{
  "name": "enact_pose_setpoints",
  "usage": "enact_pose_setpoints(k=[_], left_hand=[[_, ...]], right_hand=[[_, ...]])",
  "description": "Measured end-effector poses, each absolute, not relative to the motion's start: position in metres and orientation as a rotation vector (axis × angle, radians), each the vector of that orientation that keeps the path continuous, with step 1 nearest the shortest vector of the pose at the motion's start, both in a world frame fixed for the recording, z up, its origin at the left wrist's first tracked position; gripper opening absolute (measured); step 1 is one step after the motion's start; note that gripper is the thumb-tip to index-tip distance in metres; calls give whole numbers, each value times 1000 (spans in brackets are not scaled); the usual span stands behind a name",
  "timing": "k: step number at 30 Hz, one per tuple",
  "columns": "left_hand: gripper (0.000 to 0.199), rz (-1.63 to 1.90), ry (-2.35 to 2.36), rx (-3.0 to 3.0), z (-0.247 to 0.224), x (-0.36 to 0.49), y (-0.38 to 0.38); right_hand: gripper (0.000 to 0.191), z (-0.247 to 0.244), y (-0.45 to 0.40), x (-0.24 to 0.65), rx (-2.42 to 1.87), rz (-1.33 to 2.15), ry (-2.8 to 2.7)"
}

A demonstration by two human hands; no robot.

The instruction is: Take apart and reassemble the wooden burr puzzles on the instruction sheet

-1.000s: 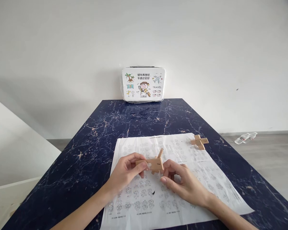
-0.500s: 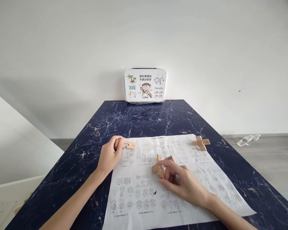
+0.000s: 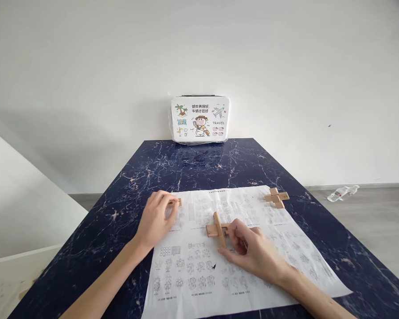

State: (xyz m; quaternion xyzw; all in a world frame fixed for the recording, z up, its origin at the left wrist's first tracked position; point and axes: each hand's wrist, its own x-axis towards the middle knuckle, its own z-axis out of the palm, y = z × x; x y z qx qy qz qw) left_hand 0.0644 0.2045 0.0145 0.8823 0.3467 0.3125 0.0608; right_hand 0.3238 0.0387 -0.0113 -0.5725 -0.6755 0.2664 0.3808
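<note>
My left hand [image 3: 156,219] is closed over a notched wooden puzzle piece [image 3: 179,202] at the upper left corner of the paper sheet [image 3: 262,288]; the fingers hide most of that piece. At the middle of the sheet, my right hand [image 3: 256,252] has its fingers curled against the right end of a flat wooden piece [image 3: 212,231]. A narrower wooden bar [image 3: 220,230] crosses it, standing out on both sides. The right fingertips partly cover the joint. Printed on the sheet are rows of small puzzle drawings.
An assembled wooden cross [image 3: 276,198] lies at the sheet's upper right corner. A white case [image 3: 200,119] with cartoon prints stands at the far end of the dark marbled table [image 3: 199,168], by the wall. Plastic bottles [image 3: 341,193] lie on the floor to the right.
My left hand has turned and now covers more of its piece. The wooden pieces by my right hand have turned, the flat one now lying level across the sheet.
</note>
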Motion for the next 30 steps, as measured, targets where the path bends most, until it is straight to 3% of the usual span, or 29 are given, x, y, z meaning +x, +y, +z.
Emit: enact_pose_setpoints(k=[4, 14, 17, 20, 22, 30], left_hand=[[14, 707, 679, 2659, 18, 77, 176], [13, 536, 575, 2583, 16, 86, 150], [31, 603, 585, 2534, 13, 84, 151], [70, 673, 576, 2484, 12, 81, 154], [85, 641, 559, 2441, 14, 80, 154], [60, 544, 435, 2298, 18, 83, 150]], right_hand=[[39, -16, 41, 322, -1533, 427, -1860], [31, -19, 44, 319, -1492, 206, -1997], [30, -17, 44, 319, -1445, 217, -2037], [31, -16, 43, 320, -1357, 212, -2086], [32, -15, 42, 320, -1308, 220, -2121], [35, -10, 38, 319, -1272, 325, -2120]])
